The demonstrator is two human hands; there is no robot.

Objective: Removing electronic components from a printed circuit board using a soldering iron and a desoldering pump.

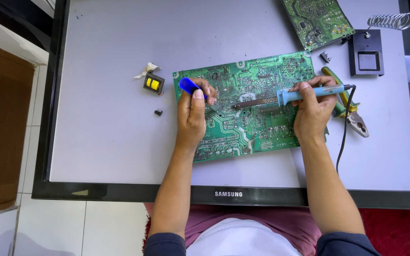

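Gripping blue-handled soldering iron right hand, blue tool left hand; green circuit board

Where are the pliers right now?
In the head view, the pliers lie on the grey surface at the right, just beyond the right hand holding the soldering iron, below the black iron stand.

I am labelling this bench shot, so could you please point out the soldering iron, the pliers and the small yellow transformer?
soldering iron (304, 93), head view, on its blue handle.
pliers (357, 123), head view, on the metal jaws.
yellow transformer (153, 84), head view, on its yellow top.
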